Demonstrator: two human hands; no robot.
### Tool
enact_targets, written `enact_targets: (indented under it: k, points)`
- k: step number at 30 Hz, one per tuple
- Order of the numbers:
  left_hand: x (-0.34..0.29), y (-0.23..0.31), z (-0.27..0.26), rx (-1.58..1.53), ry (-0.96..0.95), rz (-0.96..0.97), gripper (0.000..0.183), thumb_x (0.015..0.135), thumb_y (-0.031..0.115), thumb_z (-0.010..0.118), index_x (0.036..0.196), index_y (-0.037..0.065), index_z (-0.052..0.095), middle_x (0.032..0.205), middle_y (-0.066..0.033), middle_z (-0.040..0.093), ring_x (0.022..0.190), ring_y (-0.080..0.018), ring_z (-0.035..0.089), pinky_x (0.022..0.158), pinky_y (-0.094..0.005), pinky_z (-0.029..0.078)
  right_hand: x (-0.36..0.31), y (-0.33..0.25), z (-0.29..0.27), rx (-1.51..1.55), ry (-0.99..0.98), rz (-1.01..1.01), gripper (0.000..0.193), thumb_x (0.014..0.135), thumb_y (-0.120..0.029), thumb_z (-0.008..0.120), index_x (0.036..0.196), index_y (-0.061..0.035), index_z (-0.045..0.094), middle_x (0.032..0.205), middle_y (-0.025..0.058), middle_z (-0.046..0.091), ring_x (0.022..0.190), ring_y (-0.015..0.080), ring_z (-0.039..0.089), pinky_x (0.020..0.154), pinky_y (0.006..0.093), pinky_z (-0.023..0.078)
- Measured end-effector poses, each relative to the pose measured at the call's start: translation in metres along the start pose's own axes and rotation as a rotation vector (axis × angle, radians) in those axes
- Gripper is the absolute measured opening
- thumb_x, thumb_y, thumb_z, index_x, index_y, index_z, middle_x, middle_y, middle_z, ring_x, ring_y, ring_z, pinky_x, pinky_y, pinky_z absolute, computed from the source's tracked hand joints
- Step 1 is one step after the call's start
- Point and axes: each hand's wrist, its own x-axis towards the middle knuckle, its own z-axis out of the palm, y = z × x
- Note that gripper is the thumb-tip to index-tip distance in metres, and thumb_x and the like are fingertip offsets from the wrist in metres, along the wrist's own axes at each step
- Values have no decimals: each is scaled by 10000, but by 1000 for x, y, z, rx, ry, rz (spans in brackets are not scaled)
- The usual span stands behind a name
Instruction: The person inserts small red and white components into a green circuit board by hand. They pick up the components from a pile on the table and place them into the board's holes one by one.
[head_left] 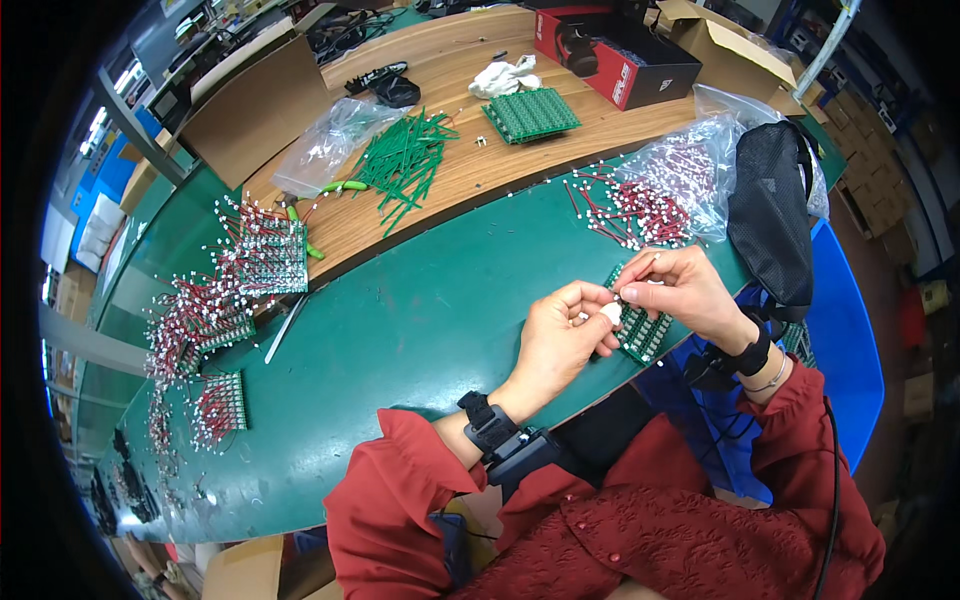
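Observation:
A green circuit board panel (pixel 646 335) with rows of small pale parts lies at the near edge of the green table, beneath both hands. My left hand (pixel 562 340) is closed at the panel's left side, its fingers curled; a white covering or piece shows at its thumb tip. My right hand (pixel 684 287) reaches over the panel from the right, thumb and forefinger pinched. The fingertips of both hands meet above the panel's upper left part. What either pinch holds is too small or hidden to make out.
Red wires with white plugs (pixel 640 212) spill from a clear bag (pixel 690 160), beside a black pouch (pixel 770 210). Wired boards (pixel 270 258) stand at left, near tweezers (pixel 286 328). Green strips (pixel 408 160) and stacked boards (pixel 530 115) occupy the wooden shelf. A blue bin (pixel 845 330) stands right.

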Motion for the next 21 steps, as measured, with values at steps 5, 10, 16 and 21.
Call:
enact_targets:
  k: [5, 10, 16, 21]
  points:
    - [1, 0, -1, 23, -1, -3, 108, 955, 89, 618, 1001, -8, 624, 822, -81, 674, 664, -114, 641, 592, -238, 533, 1, 0, 3, -100, 22, -80, 105, 861, -83, 721, 920, 3, 732, 865, 45, 665, 716, 62, 590, 565, 208, 465]
    - [2, 1, 0, 2, 7, 0, 113, 957, 99, 617, 988, -9, 630, 818, -82, 676, 647, -111, 636, 588, -240, 533, -1, -4, 5, -334, 26, -176, 75, 841, -55, 706, 889, -1, 685, 848, 45, 634, 745, 100, 619, 594, 235, 490]
    - [-5, 4, 0, 185, 191, 8, 107, 912, 50, 623, 990, -23, 629, 792, -80, 674, 649, -119, 651, 593, -236, 534, 5, 0, 8, -498, -5, -331, 76, 797, -15, 686, 832, -13, 618, 809, 81, 601, 711, 184, 628, 597, 300, 505]
    - [-8, 4, -10, 508, 202, 46, 88, 865, 12, 623, 942, -31, 632, 774, -74, 693, 700, -108, 665, 620, -236, 524, 6, 5, 14, -642, -37, -349, 104, 764, -1, 680, 827, -22, 599, 805, 102, 586, 689, 245, 621, 604, 330, 502]
